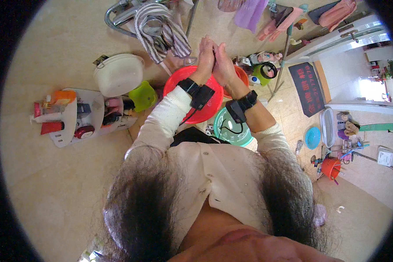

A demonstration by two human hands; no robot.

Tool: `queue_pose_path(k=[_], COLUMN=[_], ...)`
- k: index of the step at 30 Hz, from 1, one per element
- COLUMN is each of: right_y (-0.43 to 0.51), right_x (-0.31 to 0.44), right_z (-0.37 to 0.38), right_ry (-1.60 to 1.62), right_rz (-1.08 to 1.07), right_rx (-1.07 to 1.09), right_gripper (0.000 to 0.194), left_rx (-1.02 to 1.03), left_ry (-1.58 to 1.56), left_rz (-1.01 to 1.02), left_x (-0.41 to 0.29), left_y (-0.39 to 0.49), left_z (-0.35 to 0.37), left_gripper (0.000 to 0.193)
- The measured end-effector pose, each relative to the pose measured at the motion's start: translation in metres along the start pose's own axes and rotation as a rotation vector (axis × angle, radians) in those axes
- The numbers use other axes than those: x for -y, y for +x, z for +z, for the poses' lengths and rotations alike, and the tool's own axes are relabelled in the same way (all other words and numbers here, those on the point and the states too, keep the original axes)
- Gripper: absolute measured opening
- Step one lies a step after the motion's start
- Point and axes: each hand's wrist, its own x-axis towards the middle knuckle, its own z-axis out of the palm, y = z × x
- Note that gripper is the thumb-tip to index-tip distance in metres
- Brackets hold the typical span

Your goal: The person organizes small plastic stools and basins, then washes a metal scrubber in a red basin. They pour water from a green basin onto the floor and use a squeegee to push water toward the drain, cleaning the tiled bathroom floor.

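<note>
My left hand (205, 62) and my right hand (225, 67) are raised in front of me, pressed together along the fingers and palms. The skin looks wet. Whether anything lies between the palms is hidden. Below them is a red plastic basin (204, 115), partly covered by my left forearm. An orange-red basin (241, 74) shows behind my right wrist. Nearer my body stands a teal basin (249, 139) with a glossy inside. Each wrist carries a black strapped device, the left one (202, 97) and the right one (236, 110), with a thin cable.
A striped towel (157, 19) hangs by a metal shower hose (109, 21). A white basin (117, 77) hangs on the tiled wall above a shelf (70, 113) with bottles. Rightward are a green container (261, 73), a dark mat (304, 88) bearing writing, a blue basin (312, 137) and an orange bucket (330, 167).
</note>
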Motion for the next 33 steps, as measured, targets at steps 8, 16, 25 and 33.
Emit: queue_pose_path(k=[8,16,25,33], right_y=[0.003,-0.011,-0.016,-0.011], right_x=[0.004,0.006,0.01,-0.001], right_z=[-0.01,0.0,0.006,-0.005], right_ry=[0.004,0.207,0.171,0.263], right_rz=[0.028,0.151,0.067,0.074], right_rx=[0.166,0.153,0.039,0.099], right_gripper=[0.064,0.061,0.057,0.057], left_rx=[-0.115,-0.135,-0.059,-0.044], left_ry=[0.417,0.632,0.592,0.81], left_rz=[0.119,0.267,0.227,0.264], left_x=[-0.009,-0.001,-0.009,0.002], left_y=[0.001,-0.012,-0.019,-0.009], left_z=[0.003,-0.007,-0.009,-0.018], left_gripper=[0.061,0.054,0.057,0.059])
